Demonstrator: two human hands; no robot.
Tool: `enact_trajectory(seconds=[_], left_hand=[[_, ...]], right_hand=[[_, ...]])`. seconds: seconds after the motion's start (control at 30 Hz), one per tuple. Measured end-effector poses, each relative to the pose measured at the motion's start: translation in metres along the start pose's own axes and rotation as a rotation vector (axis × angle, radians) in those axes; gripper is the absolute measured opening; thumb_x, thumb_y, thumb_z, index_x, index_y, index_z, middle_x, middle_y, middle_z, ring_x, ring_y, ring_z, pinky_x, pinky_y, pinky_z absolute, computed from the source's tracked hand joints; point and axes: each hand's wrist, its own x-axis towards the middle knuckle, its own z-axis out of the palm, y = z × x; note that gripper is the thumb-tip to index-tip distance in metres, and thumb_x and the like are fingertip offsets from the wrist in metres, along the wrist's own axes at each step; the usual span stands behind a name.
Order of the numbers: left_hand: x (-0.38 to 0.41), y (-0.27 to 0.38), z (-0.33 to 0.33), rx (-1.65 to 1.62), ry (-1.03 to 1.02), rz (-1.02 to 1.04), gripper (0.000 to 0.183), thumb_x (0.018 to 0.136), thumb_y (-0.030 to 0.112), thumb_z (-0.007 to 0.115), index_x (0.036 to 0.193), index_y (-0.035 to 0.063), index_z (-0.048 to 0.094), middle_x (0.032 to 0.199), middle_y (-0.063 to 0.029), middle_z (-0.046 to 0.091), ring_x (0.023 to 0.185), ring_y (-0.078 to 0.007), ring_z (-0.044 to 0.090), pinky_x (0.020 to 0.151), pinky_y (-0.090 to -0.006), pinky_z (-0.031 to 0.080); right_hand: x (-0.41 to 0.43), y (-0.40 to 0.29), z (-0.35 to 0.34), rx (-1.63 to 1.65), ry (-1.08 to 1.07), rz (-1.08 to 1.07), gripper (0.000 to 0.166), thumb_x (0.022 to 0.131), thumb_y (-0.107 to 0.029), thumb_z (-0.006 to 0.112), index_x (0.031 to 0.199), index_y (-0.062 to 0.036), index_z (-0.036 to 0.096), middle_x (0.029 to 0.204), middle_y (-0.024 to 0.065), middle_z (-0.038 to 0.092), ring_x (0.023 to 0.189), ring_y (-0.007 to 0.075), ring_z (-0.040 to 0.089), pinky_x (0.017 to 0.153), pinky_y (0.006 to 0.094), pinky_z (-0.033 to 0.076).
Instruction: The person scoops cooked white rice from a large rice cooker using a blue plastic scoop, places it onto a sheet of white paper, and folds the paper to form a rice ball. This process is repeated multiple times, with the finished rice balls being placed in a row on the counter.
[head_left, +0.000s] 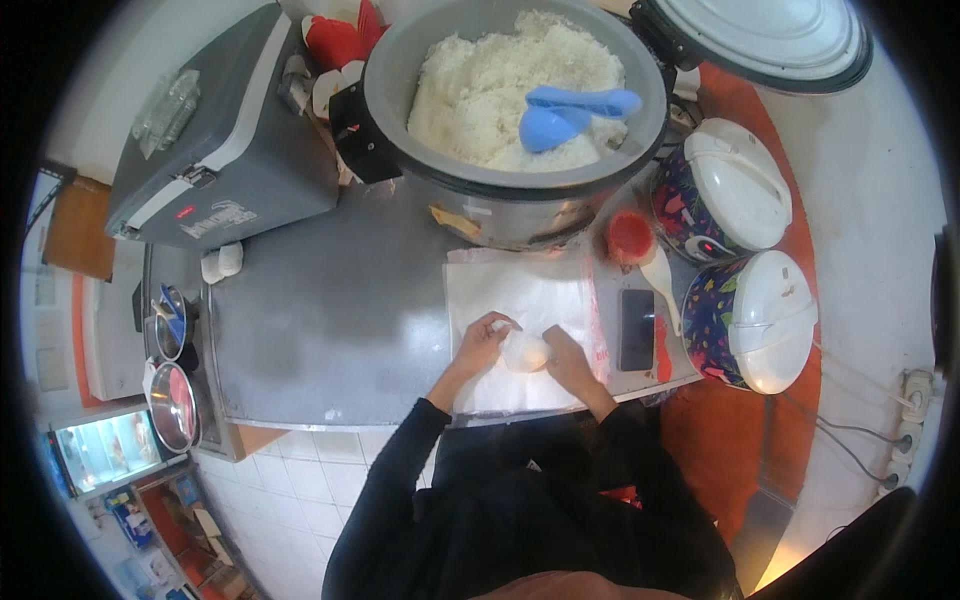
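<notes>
Before me a rounded white bundle (526, 354) in a thin, whitish wrapper sits over a stack of white paper sheets (517, 281). My left hand (481, 346) pinches the wrapper at its left side. Against the right side of the bundle, my right hand (568, 361) has its fingers curled around the edge. What is inside the wrapper looks pale, perhaps rice. Beyond the sheets stands a large rice cooker (495, 214) with its lid (772, 34) raised. Cooked rice (487, 97) fills much of it, and a blue scoop (559, 120) lies on top.
Right of the sheets are a dark phone (637, 330), a white rice paddle (661, 281), a red container (630, 236) and two patterned rice cookers (739, 184). A grey cooler box (225, 150) stands left, near two small white packets (222, 262). Metal bowls (172, 405) sit beyond the metal tabletop (322, 315).
</notes>
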Motion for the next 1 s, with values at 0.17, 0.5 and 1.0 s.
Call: enact_trajectory(seconds=[0.17, 0.5, 1.0], left_hand=[[0.005, 0.019, 0.024, 0.402, 0.082, 0.320, 0.017, 0.089, 0.006, 0.065, 0.103, 0.0012, 0.058, 0.093, -0.0073, 0.062, 0.085, -0.0115, 0.060, 0.073, -0.0240, 0.046], [-0.049, 0.024, 0.051, 0.557, 0.326, 0.260, 0.046, 0.082, 0.019, 0.075, 0.117, 0.0003, 0.051, 0.105, -0.0162, 0.063, 0.098, -0.0268, 0.062, 0.086, -0.0357, 0.049], [-0.069, 0.121, 0.031, 0.369, -0.013, 0.653, 0.059, 0.060, 0.020, 0.089, 0.107, 0.0084, 0.055, 0.103, -0.0088, 0.061, 0.098, -0.0267, 0.061, 0.090, -0.0356, 0.046]], right_hand=[[-0.006, -0.003, 0.001, 0.027, 0.099, -0.090, 0.034, 0.067, 0.004, 0.062, 0.099, -0.0008, 0.051, 0.092, 0.0185, 0.052, 0.089, 0.0408, 0.054, 0.075, 0.0424, 0.046], [0.001, -0.027, 0.003, 0.016, 0.107, 0.193, 0.034, 0.070, 0.007, 0.060, 0.102, -0.0042, 0.054, 0.098, 0.0116, 0.059, 0.093, 0.0323, 0.059, 0.077, 0.0379, 0.051], [0.050, -0.148, -0.022, 1.320, 0.166, 0.419, 0.025, 0.102, -0.027, 0.041, 0.105, -0.0062, 0.055, 0.102, 0.0033, 0.056, 0.097, 0.0109, 0.053, 0.086, 0.0258, 0.043]])
